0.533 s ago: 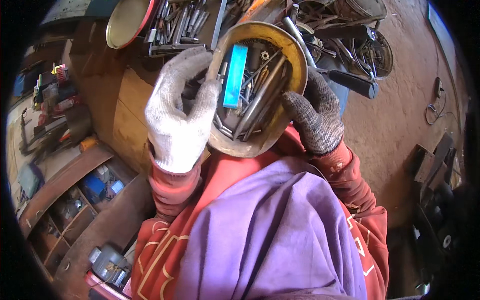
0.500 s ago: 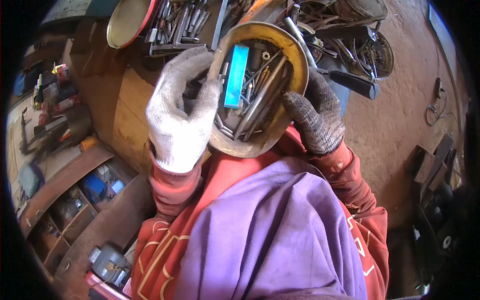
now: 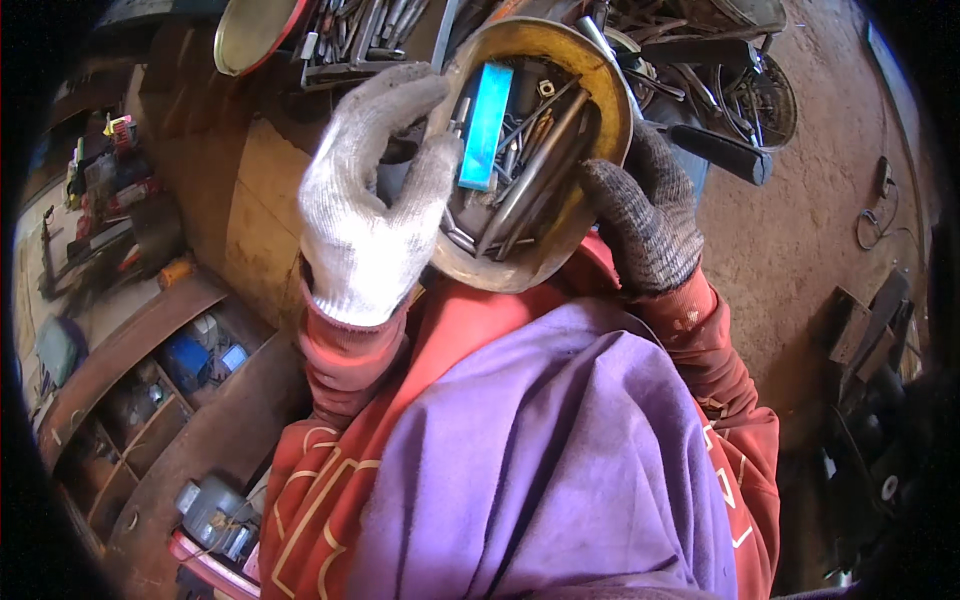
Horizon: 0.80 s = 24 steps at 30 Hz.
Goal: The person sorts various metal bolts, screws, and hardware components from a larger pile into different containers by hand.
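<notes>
Right hand (image 3: 655, 220) grips bowl (image 3: 510, 277); left hand (image 3: 360, 220) half-curled at its left, hold unclear. Keep level lest rods (image 3: 534, 174) slide.

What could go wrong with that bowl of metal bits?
The bowl might tip and spill its loose metal rods if the right hand lost the rim. The blue block could also slide out. And a rod's narrow end might poke the left hand through its knit glove.
</notes>
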Each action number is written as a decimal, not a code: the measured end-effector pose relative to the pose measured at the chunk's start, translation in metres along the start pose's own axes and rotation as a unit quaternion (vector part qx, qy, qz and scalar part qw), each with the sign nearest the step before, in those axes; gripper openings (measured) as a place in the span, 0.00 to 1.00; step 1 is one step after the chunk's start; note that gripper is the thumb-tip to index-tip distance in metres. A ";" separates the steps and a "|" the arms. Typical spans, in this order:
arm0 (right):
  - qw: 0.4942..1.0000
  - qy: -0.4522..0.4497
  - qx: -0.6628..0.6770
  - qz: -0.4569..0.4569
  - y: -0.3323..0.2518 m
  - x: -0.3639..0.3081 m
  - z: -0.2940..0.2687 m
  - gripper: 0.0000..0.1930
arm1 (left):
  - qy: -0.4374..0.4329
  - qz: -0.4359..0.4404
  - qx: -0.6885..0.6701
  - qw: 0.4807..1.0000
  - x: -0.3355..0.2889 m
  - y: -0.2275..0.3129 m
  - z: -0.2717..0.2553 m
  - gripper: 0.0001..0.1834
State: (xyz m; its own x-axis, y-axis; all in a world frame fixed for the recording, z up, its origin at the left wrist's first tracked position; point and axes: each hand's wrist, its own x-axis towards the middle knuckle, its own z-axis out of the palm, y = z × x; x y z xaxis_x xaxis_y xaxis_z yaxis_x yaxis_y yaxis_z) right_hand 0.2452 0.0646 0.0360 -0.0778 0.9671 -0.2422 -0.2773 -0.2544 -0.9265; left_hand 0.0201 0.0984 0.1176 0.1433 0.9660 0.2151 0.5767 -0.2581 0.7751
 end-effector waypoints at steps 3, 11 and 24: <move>0.991 -0.011 -0.113 -0.071 0.000 0.002 -0.004 0.27 | 0.009 -0.039 -0.038 0.998 0.000 0.004 0.001 0.16; 0.991 0.000 -0.109 0.076 -0.002 -0.015 -0.018 0.28 | 0.026 -0.086 -0.078 0.993 -0.005 -0.002 0.003 0.17; 0.974 -0.067 -0.206 -0.064 -0.006 -0.017 -0.014 0.25 | 0.024 -0.032 -0.066 0.997 -0.005 -0.001 0.003 0.17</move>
State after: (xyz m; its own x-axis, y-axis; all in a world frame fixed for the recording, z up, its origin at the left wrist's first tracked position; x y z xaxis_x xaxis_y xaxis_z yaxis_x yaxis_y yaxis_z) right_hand 0.2618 0.0498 0.0413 -0.1991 0.9745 -0.1037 0.1131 -0.0823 -0.9902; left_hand 0.0217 0.0934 0.1140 0.0686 0.9798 0.1880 0.4718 -0.1979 0.8592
